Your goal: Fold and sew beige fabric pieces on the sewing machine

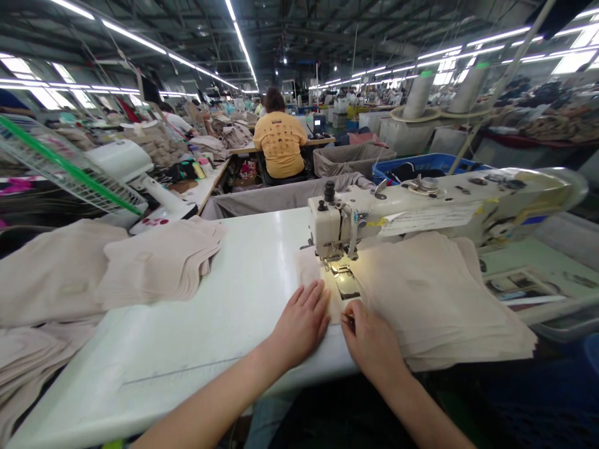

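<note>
In the head view, a beige cloth piece (306, 265) lies on the white worktable (253, 249), beneath and to the left of the sewing machine head (330, 227), and extends near, towards the hands. The left hand (302, 324) is palm down, fingers extended and only slightly spread, pressing on the piece. The right hand (372, 340) is curled, thumb and forefinger closed together at the near side of the bright metal plate (349, 285). A large cloth stack (421, 287) lies to the right; another cloth stack (159, 259) lies to the left.

Handling: apply light, even pressure with the left palm so that the cloth lies flat. Use the right fingertips to align the near edge. Guide the cloth; do not pull it, as pulling may distort the seam line. Hold all fingertips clear of the needle area. Check that the right-hand stack does not drag on the piece or slide under the foot.

Limits of view: the needle tip and stitch line are too small to make out. The left hand covers part of the piece. Whether cloth lies between the right thumb and forefinger cannot be told. Both forearms are cut off at the near edge, and any foot control is not visible.
</note>
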Action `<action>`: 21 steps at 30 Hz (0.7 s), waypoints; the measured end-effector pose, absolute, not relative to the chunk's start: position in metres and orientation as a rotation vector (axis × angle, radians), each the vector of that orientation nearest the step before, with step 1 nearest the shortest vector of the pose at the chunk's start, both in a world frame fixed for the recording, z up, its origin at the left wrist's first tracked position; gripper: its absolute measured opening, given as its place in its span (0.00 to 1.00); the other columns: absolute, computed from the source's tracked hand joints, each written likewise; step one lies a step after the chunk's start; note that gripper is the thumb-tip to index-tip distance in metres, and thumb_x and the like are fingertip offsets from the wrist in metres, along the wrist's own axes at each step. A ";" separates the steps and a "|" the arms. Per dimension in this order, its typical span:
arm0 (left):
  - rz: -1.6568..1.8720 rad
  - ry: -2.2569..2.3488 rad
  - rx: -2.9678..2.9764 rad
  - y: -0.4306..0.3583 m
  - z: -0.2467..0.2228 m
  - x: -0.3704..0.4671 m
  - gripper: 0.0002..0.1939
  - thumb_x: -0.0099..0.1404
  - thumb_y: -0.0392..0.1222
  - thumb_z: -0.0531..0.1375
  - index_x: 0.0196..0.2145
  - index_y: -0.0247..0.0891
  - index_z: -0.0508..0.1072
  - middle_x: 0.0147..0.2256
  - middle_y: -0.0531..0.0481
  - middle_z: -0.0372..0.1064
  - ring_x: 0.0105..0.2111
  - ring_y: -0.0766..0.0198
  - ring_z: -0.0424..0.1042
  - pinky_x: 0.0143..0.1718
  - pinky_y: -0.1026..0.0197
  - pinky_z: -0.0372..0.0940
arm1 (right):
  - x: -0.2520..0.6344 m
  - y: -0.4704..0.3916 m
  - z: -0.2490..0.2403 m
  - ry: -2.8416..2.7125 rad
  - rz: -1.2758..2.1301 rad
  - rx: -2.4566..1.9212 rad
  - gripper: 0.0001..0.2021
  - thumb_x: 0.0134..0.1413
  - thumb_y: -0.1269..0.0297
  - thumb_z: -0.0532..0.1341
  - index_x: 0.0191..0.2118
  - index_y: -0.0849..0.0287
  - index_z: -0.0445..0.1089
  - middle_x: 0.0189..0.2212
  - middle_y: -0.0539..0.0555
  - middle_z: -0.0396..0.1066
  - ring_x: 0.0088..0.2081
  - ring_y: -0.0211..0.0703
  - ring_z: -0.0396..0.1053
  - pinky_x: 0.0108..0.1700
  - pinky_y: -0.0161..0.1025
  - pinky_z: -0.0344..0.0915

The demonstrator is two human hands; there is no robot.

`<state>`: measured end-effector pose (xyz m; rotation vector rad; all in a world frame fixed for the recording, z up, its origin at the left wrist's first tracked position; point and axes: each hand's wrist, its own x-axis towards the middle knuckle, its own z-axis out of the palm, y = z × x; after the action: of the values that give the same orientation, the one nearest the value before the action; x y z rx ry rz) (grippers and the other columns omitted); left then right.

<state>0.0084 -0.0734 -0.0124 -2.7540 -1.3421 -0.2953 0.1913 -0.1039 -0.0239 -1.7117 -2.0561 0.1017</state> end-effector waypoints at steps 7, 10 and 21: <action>-0.189 -1.434 -2.726 -0.097 0.011 -0.013 0.25 0.70 0.43 0.56 0.62 0.34 0.63 0.64 0.34 0.60 0.64 0.45 0.61 0.61 0.41 0.61 | 0.195 -0.105 -0.028 -2.085 0.079 -1.706 0.04 0.60 0.69 0.58 0.36 0.53 0.63 0.26 0.48 0.76 0.27 0.46 0.77 0.27 0.37 0.57; -0.072 -1.501 -2.783 -0.110 0.026 -0.011 0.26 0.65 0.42 0.59 0.60 0.37 0.64 0.60 0.36 0.65 0.54 0.47 0.70 0.51 0.47 0.70 | 0.198 -0.104 -0.032 -2.099 0.087 -1.674 0.03 0.61 0.68 0.56 0.36 0.53 0.63 0.25 0.49 0.75 0.26 0.45 0.76 0.26 0.37 0.56; -0.261 -1.562 -2.458 -0.027 0.000 -0.006 0.26 0.66 0.29 0.51 0.61 0.31 0.64 0.64 0.31 0.60 0.63 0.46 0.62 0.59 0.43 0.64 | 0.216 -0.109 0.002 -2.057 0.327 -1.346 0.07 0.61 0.72 0.56 0.38 0.55 0.70 0.34 0.50 0.77 0.34 0.40 0.76 0.36 0.34 0.66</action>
<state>-0.0061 -0.0272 0.0002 -2.4581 -1.5621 -0.2613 0.2163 -0.1089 0.0024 -1.3461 -2.0568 0.3266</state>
